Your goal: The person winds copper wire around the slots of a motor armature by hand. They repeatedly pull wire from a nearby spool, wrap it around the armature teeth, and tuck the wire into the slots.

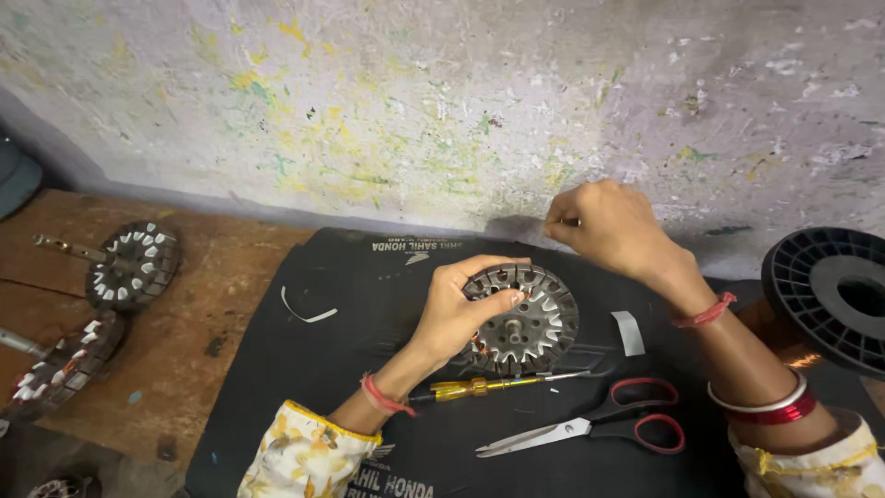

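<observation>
Viewing from the head camera: the left hand (458,312) was curled over the near-left rim of a round grey slotted metal stator core with a central shaft (522,319), fingers pressed to its edge, holding it flat on a black rubber mat (304,387) near the wall. The right hand (604,226) was raised above and beyond the core, fingertips pinched together as if on fine wire; the wire itself was too thin to make out. A little copper-coloured winding showed at the core's near-left edge; most slots appeared bare, so winding seemed barely begun, with nearly all slots left. A yellow-handled screwdriver (479,386) and red-handled scissors (590,426) lay just in front of the core. A black plastic spool (825,295) stood at right. Two similar cores (129,266) lay on the wooden bench at left.
</observation>
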